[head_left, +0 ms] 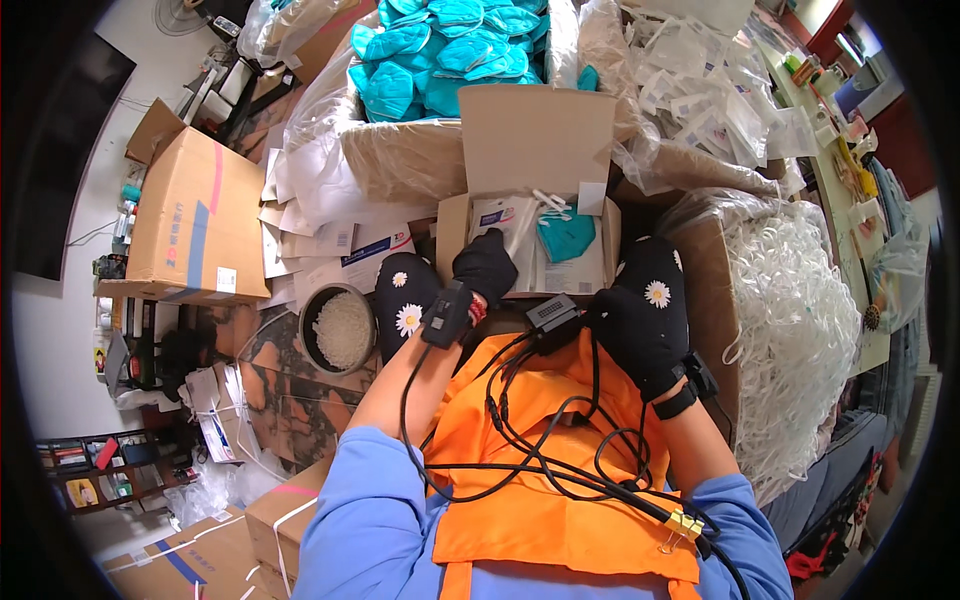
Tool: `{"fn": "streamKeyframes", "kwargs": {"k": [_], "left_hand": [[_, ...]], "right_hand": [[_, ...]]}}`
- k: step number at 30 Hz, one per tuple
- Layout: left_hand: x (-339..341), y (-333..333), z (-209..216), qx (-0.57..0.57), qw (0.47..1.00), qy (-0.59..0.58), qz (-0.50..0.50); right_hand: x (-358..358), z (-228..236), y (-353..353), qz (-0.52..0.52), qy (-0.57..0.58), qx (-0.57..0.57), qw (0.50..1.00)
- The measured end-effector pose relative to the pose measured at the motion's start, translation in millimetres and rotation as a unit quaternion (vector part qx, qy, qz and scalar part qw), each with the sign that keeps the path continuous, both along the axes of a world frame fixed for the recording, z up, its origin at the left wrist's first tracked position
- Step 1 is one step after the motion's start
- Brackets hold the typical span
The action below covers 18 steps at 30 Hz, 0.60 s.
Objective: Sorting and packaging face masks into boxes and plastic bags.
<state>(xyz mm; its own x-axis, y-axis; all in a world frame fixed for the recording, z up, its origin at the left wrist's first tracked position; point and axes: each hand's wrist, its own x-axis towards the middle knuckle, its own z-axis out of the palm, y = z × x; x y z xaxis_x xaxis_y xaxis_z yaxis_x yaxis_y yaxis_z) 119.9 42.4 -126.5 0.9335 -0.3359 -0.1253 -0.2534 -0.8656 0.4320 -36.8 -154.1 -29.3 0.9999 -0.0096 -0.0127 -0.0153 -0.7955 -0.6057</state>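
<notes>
Apron: my orange apron (pixel 560 525), w/ blk cables (pixel 520 468) looped across it.
R hand: my R hand (pixel 632 335), dk glove, lies over my R leg, apart from the carton; fingers largely hidden, so can't tell if spread or pressed tog.
L hand: my L hand (pixel 486 265), same glove, at the near-L part of the open carton (pixel 452 232), beside the white packets (pixel 505 215); fingers look curled, but can't tell if they pinch a packet.
Mask: one teal mask (pixel 567 238) lies inside the carton, R of ctr, on packaging.
Handling (est.): mask prob. v. light, soft, springy, easily creased; packets thin, prob. slippery.
Hold pt.: mask by its rim, light fingertips, w/o crushing the middle; packets by an edge.
Sides: bowl (pixel 304 325) of white bits, L; white straps (pixel 800 310) heaped R.
Far: mask pile (pixel 440 60) beyond the carton; loose packets (pixel 700 85) to its R.
</notes>
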Motion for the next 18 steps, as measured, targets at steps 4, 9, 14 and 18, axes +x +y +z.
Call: {"fn": "streamKeyframes", "kwargs": {"k": [4, 9, 14, 18], "left_hand": [[-1.5, 23.4, 28.6, -0.038, 0.990, -0.138, -0.004], [-5.7, 44.7, 120.7, -0.091, 0.985, -0.130, -0.065], [-22.1, 22.3, 177.8, -0.210, 0.961, 0.036, -0.178], [-28.0, 37.6, 176.0, -0.344, 0.901, 0.252, -0.074]], "right_hand": [[1.9, 11.6, 0.2, 0.024, -0.023, 0.022, 0.999], [28.2, 80.9, 26.4, 0.073, -0.248, -0.070, 0.963], [63.8, 102.9, 35.6, 0.113, -0.292, -0.131, 0.941], [65.4, 80.1, 21.5, 0.086, -0.018, 0.063, 0.994]]}}
